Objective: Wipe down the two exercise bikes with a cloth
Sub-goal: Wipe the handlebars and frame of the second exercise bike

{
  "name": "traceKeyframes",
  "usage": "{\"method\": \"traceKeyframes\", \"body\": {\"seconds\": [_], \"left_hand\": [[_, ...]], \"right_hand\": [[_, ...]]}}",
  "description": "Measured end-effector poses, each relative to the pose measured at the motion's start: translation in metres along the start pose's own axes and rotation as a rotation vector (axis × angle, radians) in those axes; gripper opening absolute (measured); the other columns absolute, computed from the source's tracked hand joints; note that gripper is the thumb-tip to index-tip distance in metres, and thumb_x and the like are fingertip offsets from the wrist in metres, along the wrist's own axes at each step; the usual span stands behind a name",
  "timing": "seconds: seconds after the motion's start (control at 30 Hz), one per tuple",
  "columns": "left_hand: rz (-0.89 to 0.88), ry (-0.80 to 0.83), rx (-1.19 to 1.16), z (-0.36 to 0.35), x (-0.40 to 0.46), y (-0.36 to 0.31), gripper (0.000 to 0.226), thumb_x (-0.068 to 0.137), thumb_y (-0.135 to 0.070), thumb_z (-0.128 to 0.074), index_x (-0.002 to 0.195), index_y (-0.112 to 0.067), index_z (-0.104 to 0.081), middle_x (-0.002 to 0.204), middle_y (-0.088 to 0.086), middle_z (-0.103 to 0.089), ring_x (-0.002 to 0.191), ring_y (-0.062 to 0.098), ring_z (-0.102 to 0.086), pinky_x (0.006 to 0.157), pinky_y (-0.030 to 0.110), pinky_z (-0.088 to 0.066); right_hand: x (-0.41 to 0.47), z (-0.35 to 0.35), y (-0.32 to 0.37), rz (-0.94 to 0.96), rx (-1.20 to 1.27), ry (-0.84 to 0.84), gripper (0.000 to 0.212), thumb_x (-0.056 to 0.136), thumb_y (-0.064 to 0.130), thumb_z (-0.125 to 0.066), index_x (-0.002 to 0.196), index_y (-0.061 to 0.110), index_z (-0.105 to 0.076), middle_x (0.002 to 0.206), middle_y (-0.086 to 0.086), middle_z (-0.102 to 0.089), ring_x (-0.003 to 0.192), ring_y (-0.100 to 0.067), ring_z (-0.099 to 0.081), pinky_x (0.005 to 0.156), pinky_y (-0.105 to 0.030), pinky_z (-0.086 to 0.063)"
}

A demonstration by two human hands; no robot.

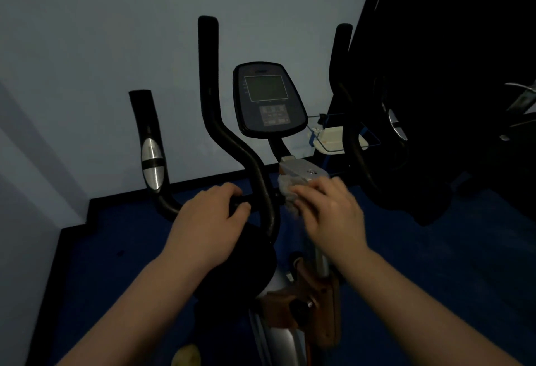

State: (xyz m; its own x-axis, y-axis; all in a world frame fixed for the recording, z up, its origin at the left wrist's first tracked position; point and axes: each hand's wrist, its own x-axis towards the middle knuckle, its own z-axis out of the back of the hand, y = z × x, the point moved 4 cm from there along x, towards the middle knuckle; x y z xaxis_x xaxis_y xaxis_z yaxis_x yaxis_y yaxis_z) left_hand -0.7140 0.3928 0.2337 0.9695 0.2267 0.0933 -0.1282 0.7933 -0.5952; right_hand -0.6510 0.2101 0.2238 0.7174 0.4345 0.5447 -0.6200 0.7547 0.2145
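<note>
An exercise bike fills the middle of the dim view, with black curved handlebars (232, 145) and a console (268, 100) with a grey screen. My left hand (207, 220) is wrapped around the horizontal handlebar bar just left of the stem. My right hand (330, 209) presses a pale cloth (285, 191) against the bar joint below the grey metal bracket (301, 170); the hand is blurred. A second dark machine (406, 133) stands at the right, mostly in shadow.
A pale wall lies behind the bike, with a black skirting above blue floor (116, 264). A white pedal-like part in a blue frame (333, 138) sits behind the console. The bike's brown and silver frame (304, 302) runs below my hands.
</note>
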Motion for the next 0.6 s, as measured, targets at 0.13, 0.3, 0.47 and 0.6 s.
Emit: {"method": "traceKeyframes", "body": {"seconds": [0.13, 0.3, 0.47, 0.6], "left_hand": [[0.004, 0.001, -0.017, -0.001, 0.001, 0.001, 0.037, 0.095, -0.041, -0.045, 0.127, -0.025, -0.053, 0.120, -0.002, -0.060, 0.109, 0.016, -0.053, 0.091, 0.033, -0.043], [-0.003, -0.012, -0.012, 0.000, 0.001, 0.001, 0.037, 0.094, -0.041, -0.046, 0.127, -0.025, -0.053, 0.120, -0.002, -0.060, 0.110, 0.016, -0.054, 0.092, 0.034, -0.044], [-0.013, -0.018, -0.001, -0.001, 0.001, 0.002, 0.037, 0.095, -0.041, -0.045, 0.127, -0.025, -0.052, 0.120, -0.002, -0.060, 0.108, 0.015, -0.053, 0.089, 0.033, -0.043], [-0.020, -0.024, 0.000, 0.000, -0.001, 0.001, 0.037, 0.095, -0.040, -0.045, 0.127, -0.025, -0.052, 0.117, -0.002, -0.060, 0.105, 0.014, -0.053, 0.087, 0.031, -0.042]], "right_hand": [[0.029, -0.012, 0.010, -0.189, 0.021, 0.021, 0.018, 0.092, 0.023, -0.057, 0.104, 0.017, -0.069, 0.096, -0.004, -0.060, 0.091, -0.023, -0.050, 0.073, -0.032, -0.039], [0.016, -0.009, 0.012, -0.032, 0.012, 0.062, 0.016, 0.089, 0.021, -0.060, 0.102, 0.015, -0.067, 0.090, -0.004, -0.059, 0.084, -0.023, -0.053, 0.070, -0.036, -0.043], [0.036, -0.015, 0.013, -0.112, -0.077, 0.047, 0.016, 0.091, 0.021, -0.057, 0.098, 0.014, -0.070, 0.093, -0.006, -0.063, 0.085, -0.025, -0.053, 0.066, -0.033, -0.038], [0.021, -0.017, 0.020, -0.016, -0.030, 0.038, 0.012, 0.086, 0.014, -0.062, 0.096, 0.012, -0.067, 0.087, -0.006, -0.060, 0.075, -0.023, -0.054, 0.058, -0.036, -0.044]]}}
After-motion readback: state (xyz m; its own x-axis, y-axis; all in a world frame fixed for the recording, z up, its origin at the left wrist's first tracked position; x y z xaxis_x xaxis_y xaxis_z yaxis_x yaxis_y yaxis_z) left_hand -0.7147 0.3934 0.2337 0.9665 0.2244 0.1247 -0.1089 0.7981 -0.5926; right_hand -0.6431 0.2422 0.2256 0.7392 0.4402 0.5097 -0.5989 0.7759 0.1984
